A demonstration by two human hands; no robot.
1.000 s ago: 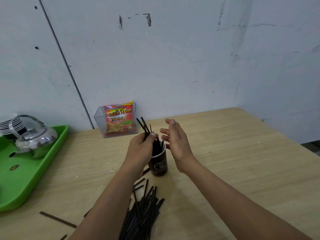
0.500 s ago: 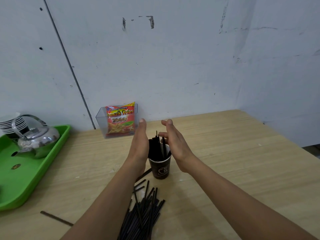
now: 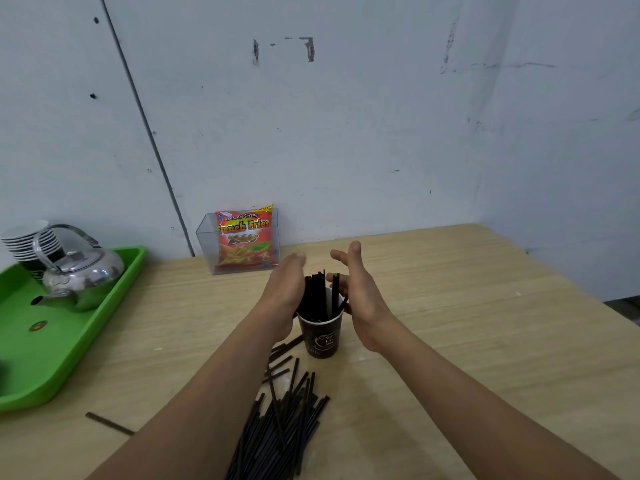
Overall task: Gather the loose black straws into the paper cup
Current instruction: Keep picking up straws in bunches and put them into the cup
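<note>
A dark brown paper cup (image 3: 322,337) stands upright mid-table with several black straws (image 3: 317,292) sticking up out of it. My left hand (image 3: 285,289) is flat and open against the cup's left side, my right hand (image 3: 360,289) flat and open on its right; the straw tops stand between the two palms. Neither hand grips anything. A heap of loose black straws (image 3: 280,431) lies on the table in front of the cup, partly under my left forearm. One more single straw (image 3: 109,423) lies apart at the lower left.
A green tray (image 3: 52,362) at the left holds a steel kettle (image 3: 81,277) and a stack of cups (image 3: 29,239). A clear plastic box (image 3: 204,244) with a red snack packet (image 3: 246,237) stands against the wall behind the cup. Walls close the back and right.
My left hand let go of the straws it held over the cup and flattened beside them. Both hands now flank the cup, and the straws stand inside it.
</note>
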